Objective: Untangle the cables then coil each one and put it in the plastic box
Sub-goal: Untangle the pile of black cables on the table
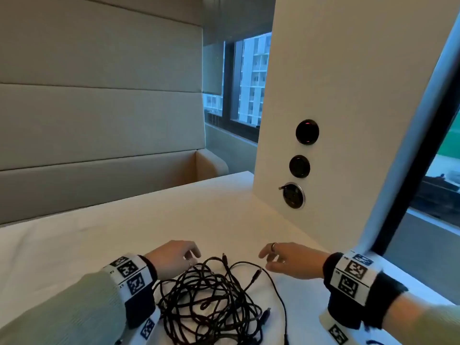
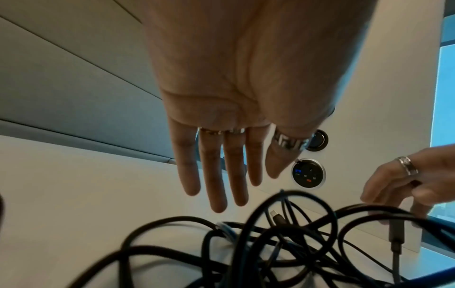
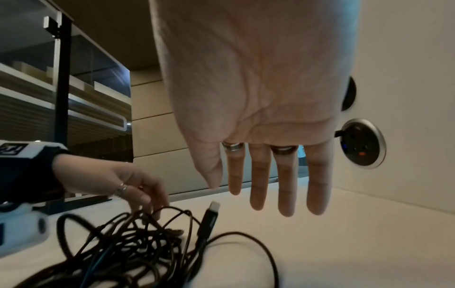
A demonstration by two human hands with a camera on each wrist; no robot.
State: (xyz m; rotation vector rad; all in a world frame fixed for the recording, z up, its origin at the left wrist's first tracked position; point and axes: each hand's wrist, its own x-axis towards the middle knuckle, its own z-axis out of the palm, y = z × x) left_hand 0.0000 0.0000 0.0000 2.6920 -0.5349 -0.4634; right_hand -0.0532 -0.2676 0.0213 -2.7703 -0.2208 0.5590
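Observation:
A tangle of black cables (image 1: 209,302) lies on the white table (image 1: 99,240) near its front edge, with a plug end (image 1: 256,273) sticking up on its right. My left hand (image 1: 174,257) hovers at the tangle's upper left, fingers straight and spread in the left wrist view (image 2: 216,169), holding nothing. My right hand (image 1: 286,260) hovers just right of the tangle, fingers also straight in the right wrist view (image 3: 275,181), above the plug end (image 3: 211,212). The same tangle (image 2: 270,243) (image 3: 128,243) fills both wrist views. No plastic box is in view.
A white partition (image 1: 336,120) stands at the right edge of the table, carrying three round sockets (image 1: 293,195). A padded bench back (image 1: 99,120) lies beyond the table's far edge. Windows (image 1: 249,83) are behind and to the right.

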